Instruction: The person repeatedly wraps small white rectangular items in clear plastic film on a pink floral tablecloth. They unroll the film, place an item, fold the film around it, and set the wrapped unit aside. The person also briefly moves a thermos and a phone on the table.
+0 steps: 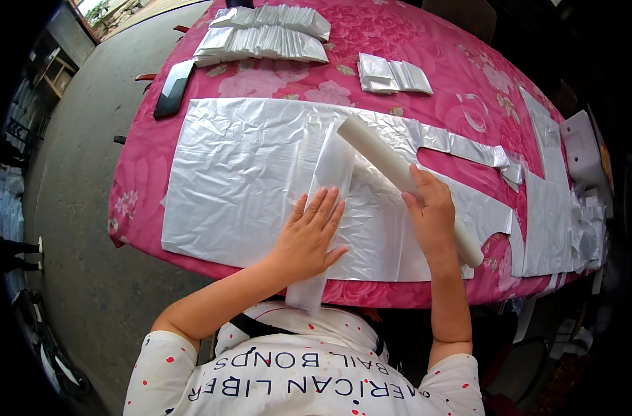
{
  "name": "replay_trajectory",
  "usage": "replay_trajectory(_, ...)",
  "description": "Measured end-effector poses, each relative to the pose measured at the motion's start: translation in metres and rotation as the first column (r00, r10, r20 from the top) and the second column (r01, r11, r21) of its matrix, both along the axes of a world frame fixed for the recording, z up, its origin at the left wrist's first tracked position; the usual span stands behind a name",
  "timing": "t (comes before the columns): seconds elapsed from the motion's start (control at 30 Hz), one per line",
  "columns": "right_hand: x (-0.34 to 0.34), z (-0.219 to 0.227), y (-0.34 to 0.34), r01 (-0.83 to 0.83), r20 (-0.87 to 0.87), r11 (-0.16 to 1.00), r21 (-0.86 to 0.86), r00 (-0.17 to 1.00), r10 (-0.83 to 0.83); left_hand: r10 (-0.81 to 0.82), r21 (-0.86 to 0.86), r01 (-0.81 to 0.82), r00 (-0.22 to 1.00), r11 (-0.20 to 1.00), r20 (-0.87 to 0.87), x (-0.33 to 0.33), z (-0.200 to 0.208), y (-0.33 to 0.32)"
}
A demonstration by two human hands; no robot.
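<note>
A large silvery-white plastic bag (226,166) lies spread on the table, its two handle loops toward the right. Across its middle runs a folded translucent plastic strip (332,163), whose near end hangs over the table edge by my shirt. My left hand (309,229) rests on this strip with the fingers stretched out and the palm down. A long pale tube (378,150) lies slantwise over the bag, from the upper middle down to the right. My right hand (432,208) is closed around the tube, thumb on its left side; part of the tube is hidden under the hand.
A pink flowered cloth (274,84) covers the table. Rows of folded plastic bags (267,41) stand at the far left, with a smaller pile (392,74) further right. A phone (174,89) lies near the left edge. More plastic bags (548,229) and a white box-like object (581,149) are at the right.
</note>
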State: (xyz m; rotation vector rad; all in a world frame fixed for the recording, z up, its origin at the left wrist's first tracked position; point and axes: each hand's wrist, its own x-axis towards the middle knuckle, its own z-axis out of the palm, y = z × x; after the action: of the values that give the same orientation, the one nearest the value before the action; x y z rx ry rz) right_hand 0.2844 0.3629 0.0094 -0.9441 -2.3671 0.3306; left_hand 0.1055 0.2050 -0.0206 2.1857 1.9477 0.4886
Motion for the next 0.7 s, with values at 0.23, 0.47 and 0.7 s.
replay_trajectory(0.23,-0.043,0.014,-0.065,-0.391,0.015,0.905,-0.169,0.917,0.399,-0.522,-0.092,0.519,0.853,0.850,-0.008,-0.018,0.003,-0.043)
replay_trajectory(0.47,-0.067,-0.005,-0.060,-0.445,0.036,0.894,-0.047,0.894,0.447,-0.513,-0.129,0.501,0.853,0.856,-0.092,-0.007,-0.001,-0.054)
replay_trajectory(0.7,-0.093,-0.012,0.015,-0.334,0.036,0.941,0.051,0.943,0.332,-0.620,-0.127,0.613,0.785,0.780,-0.021,-0.014,-0.002,-0.054)
